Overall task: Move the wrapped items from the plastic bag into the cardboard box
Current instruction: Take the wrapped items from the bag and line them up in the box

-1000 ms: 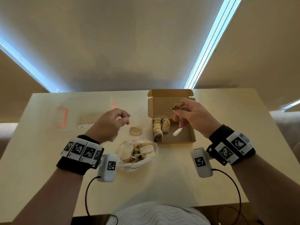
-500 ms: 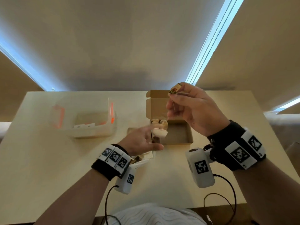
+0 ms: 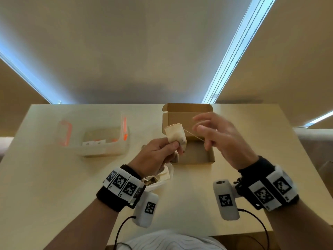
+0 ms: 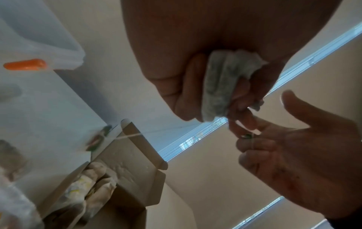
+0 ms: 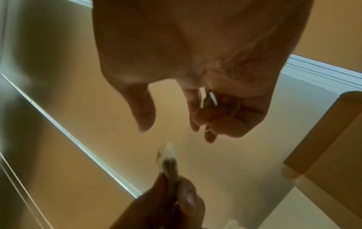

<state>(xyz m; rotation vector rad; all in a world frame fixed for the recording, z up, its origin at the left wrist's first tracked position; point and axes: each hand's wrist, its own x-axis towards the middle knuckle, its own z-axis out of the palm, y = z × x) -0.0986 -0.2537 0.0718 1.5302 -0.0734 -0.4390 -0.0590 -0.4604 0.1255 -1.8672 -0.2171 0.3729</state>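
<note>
Two hands share one tea bag (image 3: 175, 133) above the cardboard box (image 3: 195, 156): the left hand (image 3: 158, 154) pinches its pouch, and the right hand's (image 3: 221, 139) grip clamps the tag, drawing the string (image 3: 193, 135) taut, probably to tidy it before packing.

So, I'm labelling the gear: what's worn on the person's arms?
Both forearms are bare. Each wrist has a black band carrying white square-patterned marker tiles, plus a white rounded camera pod bearing one marker, trailing a thin black cable.
</note>
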